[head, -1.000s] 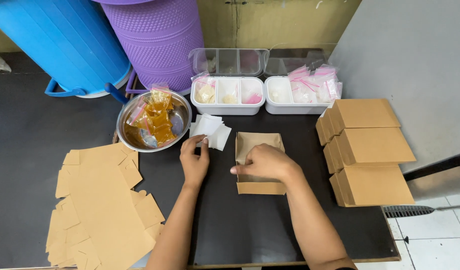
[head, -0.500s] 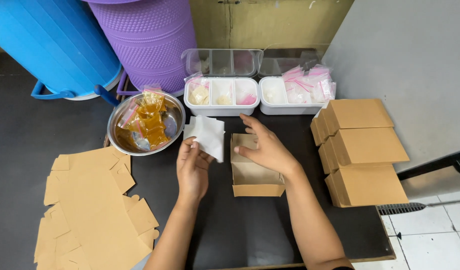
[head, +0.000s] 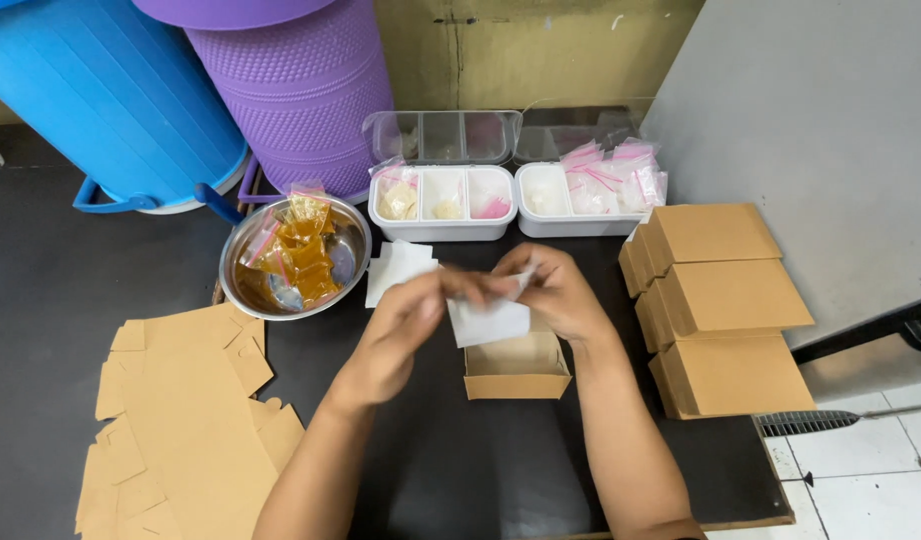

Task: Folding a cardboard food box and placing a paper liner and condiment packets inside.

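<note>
Two hands of mine pinched one white sheet over an open box.

Biggest behind the work stood the blue drum (head: 101, 95) and the purple bin (head: 301, 90), side by side at the back of the black table (head: 461, 480). Flat cardboard blanks (head: 181, 420) lay heaped to my left; three closed boxes (head: 726, 300) sat stacked to my right. A steel bowl (head: 243, 290) held amber sachets (head: 299, 250), and two white trays (head: 443, 230) behind it held small packets. The open box (head: 517, 368) sat just below my hands. My left hand (head: 401, 330) and right hand (head: 556, 295) each had fingers pressed together on the white sheet (head: 489, 322), which hung above the box's near-left part, apart from the paper stack (head: 396, 265).
</note>
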